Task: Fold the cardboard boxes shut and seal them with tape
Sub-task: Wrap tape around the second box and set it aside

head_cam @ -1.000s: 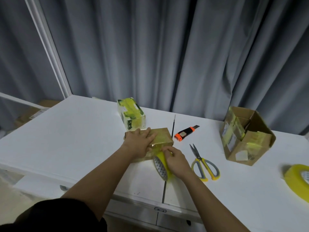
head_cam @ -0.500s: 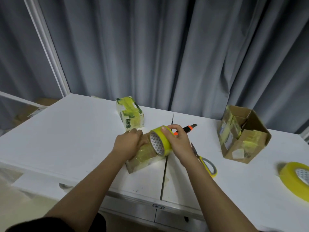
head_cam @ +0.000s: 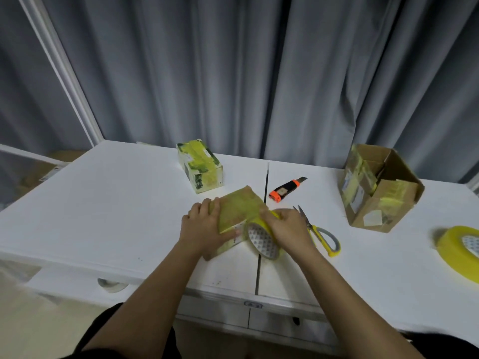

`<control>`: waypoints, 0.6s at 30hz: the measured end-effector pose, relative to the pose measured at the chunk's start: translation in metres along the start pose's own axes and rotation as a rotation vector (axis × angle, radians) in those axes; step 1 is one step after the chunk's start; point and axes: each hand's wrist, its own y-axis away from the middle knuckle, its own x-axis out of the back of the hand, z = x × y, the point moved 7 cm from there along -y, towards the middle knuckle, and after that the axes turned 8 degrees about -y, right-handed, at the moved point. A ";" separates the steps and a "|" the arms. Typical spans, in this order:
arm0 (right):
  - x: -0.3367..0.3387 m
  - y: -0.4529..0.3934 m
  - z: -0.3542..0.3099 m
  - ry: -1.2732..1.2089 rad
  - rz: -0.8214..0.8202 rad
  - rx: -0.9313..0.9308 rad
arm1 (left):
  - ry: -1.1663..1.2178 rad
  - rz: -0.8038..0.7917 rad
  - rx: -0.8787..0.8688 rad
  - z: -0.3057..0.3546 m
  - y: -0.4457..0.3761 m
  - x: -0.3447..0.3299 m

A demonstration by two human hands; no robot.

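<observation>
A small cardboard box [head_cam: 239,209] wrapped in yellowish tape lies on the white table [head_cam: 103,203] in front of me. My left hand [head_cam: 203,228] clasps its left side and near corner. My right hand [head_cam: 287,229] grips a yellow tape roll [head_cam: 261,239] pressed against the box's right near edge, the roll's patterned core facing me. A strip of tape runs from the roll over the box top. A larger brown box [head_cam: 378,187] with open flaps stands at the right.
A taped green and white box [head_cam: 201,165] sits behind the small one. An orange and black utility knife [head_cam: 286,189] and yellow-handled scissors [head_cam: 322,235] lie right of my hands. A second tape roll [head_cam: 458,251] rests at the far right edge. Grey curtains hang behind.
My right hand carried the tape roll from the box's far top edge back down to its near right edge, laying tape across the top. My left hand shifted along the box's left side.
</observation>
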 end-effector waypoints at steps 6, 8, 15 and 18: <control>-0.010 0.000 0.030 0.038 -0.047 -0.069 | -0.038 -0.167 -0.009 0.000 -0.007 0.001; -0.012 -0.002 0.032 0.022 -0.067 -0.070 | -0.214 -0.193 -0.024 0.004 -0.012 0.004; -0.013 -0.003 0.035 0.040 -0.073 -0.062 | -0.278 -0.136 -0.361 0.036 -0.024 0.005; -0.014 -0.002 0.034 0.037 -0.069 -0.053 | -0.143 -0.220 -0.393 0.034 -0.027 -0.002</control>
